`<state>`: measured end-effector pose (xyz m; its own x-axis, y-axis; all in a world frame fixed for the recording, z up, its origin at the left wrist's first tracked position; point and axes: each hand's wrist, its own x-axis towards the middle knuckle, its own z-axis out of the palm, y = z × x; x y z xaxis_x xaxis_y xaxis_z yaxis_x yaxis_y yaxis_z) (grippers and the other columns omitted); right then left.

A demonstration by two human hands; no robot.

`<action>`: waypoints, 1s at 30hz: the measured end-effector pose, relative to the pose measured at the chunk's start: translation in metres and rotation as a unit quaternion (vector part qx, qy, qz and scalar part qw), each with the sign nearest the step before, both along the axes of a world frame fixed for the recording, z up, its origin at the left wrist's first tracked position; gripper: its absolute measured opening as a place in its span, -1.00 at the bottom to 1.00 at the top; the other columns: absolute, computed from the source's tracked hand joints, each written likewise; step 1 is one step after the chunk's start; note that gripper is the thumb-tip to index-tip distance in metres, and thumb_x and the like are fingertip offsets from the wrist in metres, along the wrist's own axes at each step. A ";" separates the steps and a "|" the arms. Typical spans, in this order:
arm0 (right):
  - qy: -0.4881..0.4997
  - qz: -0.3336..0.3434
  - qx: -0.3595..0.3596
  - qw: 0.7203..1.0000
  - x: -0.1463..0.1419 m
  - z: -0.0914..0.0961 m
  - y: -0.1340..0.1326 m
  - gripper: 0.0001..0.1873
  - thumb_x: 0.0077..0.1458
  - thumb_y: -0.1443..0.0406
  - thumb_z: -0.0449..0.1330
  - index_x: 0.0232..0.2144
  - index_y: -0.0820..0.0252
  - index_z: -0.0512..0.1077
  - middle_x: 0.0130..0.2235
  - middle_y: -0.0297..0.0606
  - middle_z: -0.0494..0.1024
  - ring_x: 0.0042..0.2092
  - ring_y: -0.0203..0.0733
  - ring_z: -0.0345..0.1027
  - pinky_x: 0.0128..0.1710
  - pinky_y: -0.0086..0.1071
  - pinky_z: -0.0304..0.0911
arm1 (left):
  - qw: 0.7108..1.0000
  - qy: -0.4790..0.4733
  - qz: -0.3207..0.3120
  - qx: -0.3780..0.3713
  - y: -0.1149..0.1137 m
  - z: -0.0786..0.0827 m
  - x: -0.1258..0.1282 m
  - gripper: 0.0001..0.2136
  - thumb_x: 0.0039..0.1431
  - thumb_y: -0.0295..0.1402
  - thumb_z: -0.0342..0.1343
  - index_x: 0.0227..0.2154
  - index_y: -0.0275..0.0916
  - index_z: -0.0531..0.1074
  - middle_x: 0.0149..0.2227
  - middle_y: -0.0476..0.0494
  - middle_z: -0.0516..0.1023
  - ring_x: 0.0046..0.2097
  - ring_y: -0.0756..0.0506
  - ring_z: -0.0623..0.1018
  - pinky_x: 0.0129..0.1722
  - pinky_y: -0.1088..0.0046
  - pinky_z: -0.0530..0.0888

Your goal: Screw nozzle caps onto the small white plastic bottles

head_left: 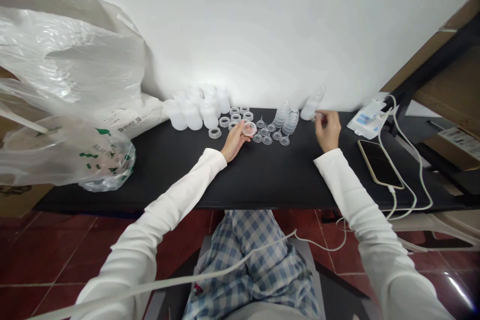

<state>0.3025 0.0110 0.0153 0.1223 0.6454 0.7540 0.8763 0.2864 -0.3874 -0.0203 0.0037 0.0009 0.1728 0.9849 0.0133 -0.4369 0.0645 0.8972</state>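
Observation:
My left hand (234, 141) grips a translucent bottle collar ring (249, 128) between thumb and fingers, just above the black table. My right hand (328, 129) has its fingers curled together beside a bottle with a clear domed cap (312, 105), near the wall. A small pale bit shows at those fingertips, too unclear to name. Several loose collar rings (215, 133) lie left of and behind my left hand. To its right are several clear silicone nipples (266, 140). Behind the nipples stand stacked clear domed caps (291, 121). Several frosted baby bottles (193, 114) are grouped by the wall.
Large plastic bags (71, 70) fill the table's left end. On the right are a white power strip (369, 119) and a phone (380, 164) on a charging cable (418, 170). The black table (277, 177) meets a white wall. Cardboard boxes (450, 95) stand far right.

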 end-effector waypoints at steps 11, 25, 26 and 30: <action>-0.082 0.308 -0.008 0.948 -0.129 -0.009 -0.016 -0.70 0.36 0.09 0.00 -0.17 0.09 0.44 -0.30 -0.17 0.56 -0.28 -0.11 0.42 -0.21 -0.19 0.34 | 0.996 -0.087 0.017 -0.020 0.000 0.000 0.023 -0.77 0.21 -0.20 0.26 -0.35 -0.27 0.44 -0.34 -0.08 0.58 -0.19 -0.03 0.61 -0.12 0.44 0.51; 0.058 0.218 -0.008 0.974 -0.147 -0.018 -0.003 -0.65 0.22 0.05 0.16 -0.07 0.10 0.28 -0.29 -0.25 0.39 -0.29 -0.12 0.29 -0.17 -0.15 0.28 | 0.996 -0.087 -0.011 -0.016 -0.006 0.003 0.023 -0.74 0.14 -0.28 0.33 -0.27 -0.24 0.36 -0.27 -0.07 0.60 -0.28 0.03 0.58 -0.16 0.44 0.50; 0.055 0.223 -0.020 0.973 -0.149 -0.017 -0.004 -0.68 0.23 0.07 0.15 -0.08 0.10 0.29 -0.31 -0.28 0.38 -0.29 -0.12 0.30 -0.16 -0.16 0.27 | 0.996 -0.088 -0.006 -0.017 -0.006 0.003 0.023 -0.74 0.16 -0.28 0.32 -0.26 -0.24 0.35 -0.27 -0.06 0.60 -0.27 0.03 0.58 -0.16 0.44 0.50; 0.037 0.231 -0.037 0.972 -0.151 -0.012 -0.006 -0.78 0.29 0.13 0.10 -0.12 0.11 0.33 -0.33 -0.29 0.41 -0.27 -0.13 0.33 -0.15 -0.19 0.23 | 0.997 -0.080 -0.006 -0.001 -0.008 0.003 0.022 -0.70 0.13 -0.28 0.32 -0.22 -0.22 0.31 -0.28 -0.05 0.61 -0.24 0.00 0.61 -0.11 0.39 0.51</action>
<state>0.1519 0.0049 0.0034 -0.1406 0.6972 0.7030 0.6298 0.6108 -0.4798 0.0017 -0.0046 0.0040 0.1799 0.9829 0.0391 -0.5731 0.0725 0.8163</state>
